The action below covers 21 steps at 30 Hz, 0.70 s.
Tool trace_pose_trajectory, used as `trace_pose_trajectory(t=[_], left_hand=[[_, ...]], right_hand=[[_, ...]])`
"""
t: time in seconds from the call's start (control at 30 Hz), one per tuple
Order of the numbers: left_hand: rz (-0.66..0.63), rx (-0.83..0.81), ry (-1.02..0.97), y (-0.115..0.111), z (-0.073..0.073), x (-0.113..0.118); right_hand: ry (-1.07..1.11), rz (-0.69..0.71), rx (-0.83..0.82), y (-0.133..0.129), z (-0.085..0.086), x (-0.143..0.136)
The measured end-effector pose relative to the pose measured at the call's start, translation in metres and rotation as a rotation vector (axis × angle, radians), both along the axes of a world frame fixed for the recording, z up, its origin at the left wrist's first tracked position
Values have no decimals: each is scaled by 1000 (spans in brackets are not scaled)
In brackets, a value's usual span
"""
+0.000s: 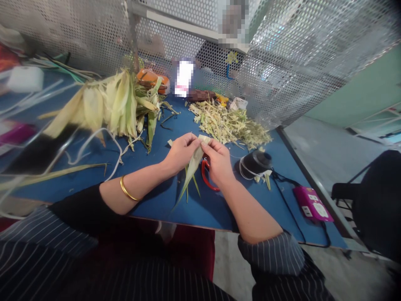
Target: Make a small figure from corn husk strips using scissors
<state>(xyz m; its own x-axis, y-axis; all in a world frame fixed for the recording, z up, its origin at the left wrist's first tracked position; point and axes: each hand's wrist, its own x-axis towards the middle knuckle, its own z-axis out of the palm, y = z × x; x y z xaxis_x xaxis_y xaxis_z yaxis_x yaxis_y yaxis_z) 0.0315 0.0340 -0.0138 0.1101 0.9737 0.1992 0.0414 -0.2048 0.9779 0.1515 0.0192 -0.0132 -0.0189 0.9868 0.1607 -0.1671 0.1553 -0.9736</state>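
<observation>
"Blue tabletop (213, 215), then. What lies at its left end?"

"A white block (26, 78), blurred, and a loose white cord (86, 144) curling across. Just right of that, pale green-yellow husks (115, 102) are piled in a big fanned bunch."

"And behind the bunch?"

"An orange item (153, 79), near its right side. Farther right, a bright screen (184, 77), pixelated, stands close to the perforated metal panel (94, 33)."

"The left hand (181, 152)?"

"Over the table's middle, gold bangle (125, 190) on the forearm. Its thumb and fingers are pinched closed on the upper end of a husk piece (191, 165), whose narrow tip points down toward the near edge."

"Does the right hand (219, 161) have it too?"

"Yes, thumb and fingers closed on the same upper end, just beside the left fingertips. A red loop (206, 177) shows under that hand; I can't tell whether they touch."

"Anything beyond?"

"Shredded husk scraps (224, 123) lie heaped behind the right hand. Rightward come a black spool (255, 163) wound with white cord, a magenta box (313, 205) near the table's right edge, and a black chair (377, 205) off the table."
</observation>
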Motion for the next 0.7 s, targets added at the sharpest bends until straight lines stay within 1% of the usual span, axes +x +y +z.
trace_pose_trajectory(t=[0.13,0.33,0.4,0.53,0.7], left_hand=[[6,6,7,-1,0,0],[-6,-17,-24,-2,3,0],[-6,-11,-24,-2,3,0],[-4,38,-5,-1,2,-1],[-56,1,-91,-3,4,-1]], right_hand=[[11,32,-3,1,-1,1],[-80,29,18,1,0,2],[-103,-7,27,1,0,2],[-134,-126,53,0,2,0],[-106,-143,68,0,4,1]])
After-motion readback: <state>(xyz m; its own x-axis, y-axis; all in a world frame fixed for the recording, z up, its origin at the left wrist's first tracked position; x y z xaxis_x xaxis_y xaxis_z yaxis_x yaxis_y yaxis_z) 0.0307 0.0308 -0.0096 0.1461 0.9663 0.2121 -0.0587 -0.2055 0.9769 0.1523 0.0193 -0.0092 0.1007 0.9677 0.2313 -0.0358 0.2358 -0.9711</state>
